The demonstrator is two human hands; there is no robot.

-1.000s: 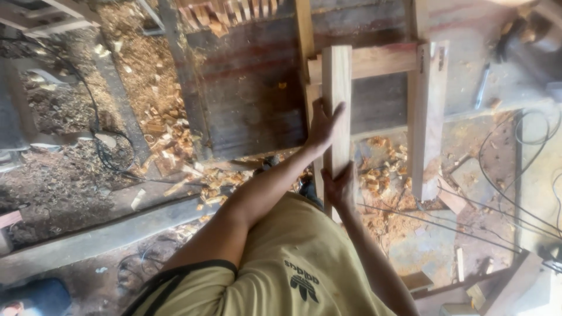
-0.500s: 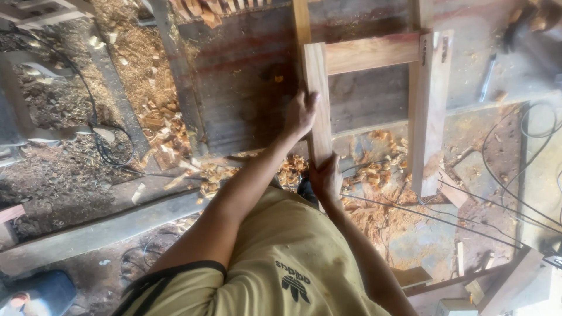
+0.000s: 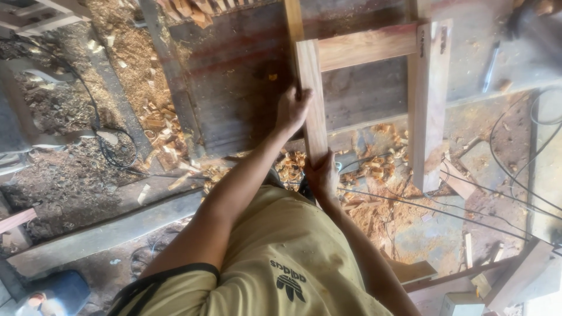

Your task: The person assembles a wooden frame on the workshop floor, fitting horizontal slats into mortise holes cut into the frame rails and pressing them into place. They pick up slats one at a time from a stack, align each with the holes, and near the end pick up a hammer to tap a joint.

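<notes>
Seen from above, a person in a yellow shirt [image 3: 281, 257] works on a wooden frame [image 3: 369, 88] in a carpentry shop. The frame sits in the upper centre of the picture, resting on a dark, worn table [image 3: 234, 99]: two pale upright boards joined near the top by a reddish crosspiece [image 3: 366, 47]. The left hand [image 3: 293, 108] wraps around the left board [image 3: 311, 99] about halfway along it, fingers curled over its edge in a firm grip. The right hand [image 3: 323, 175] closes around the lower end of the same board, just below the table's edge. The right board [image 3: 430, 105] stands free, untouched. Wood chips [image 3: 374, 169] and shavings lie heaped under the frame, and sawdust [image 3: 126, 64] covers the floor at upper left. Dark cables [image 3: 515, 175] trail across the floor at right, and loose wood offcuts [image 3: 468, 248] lie at lower right. The step in hand looks like steadying or seating the left board against the crosspiece. Any next move probably calls for both hands to keep hold while the joint at the top is checked for squareness.
</notes>
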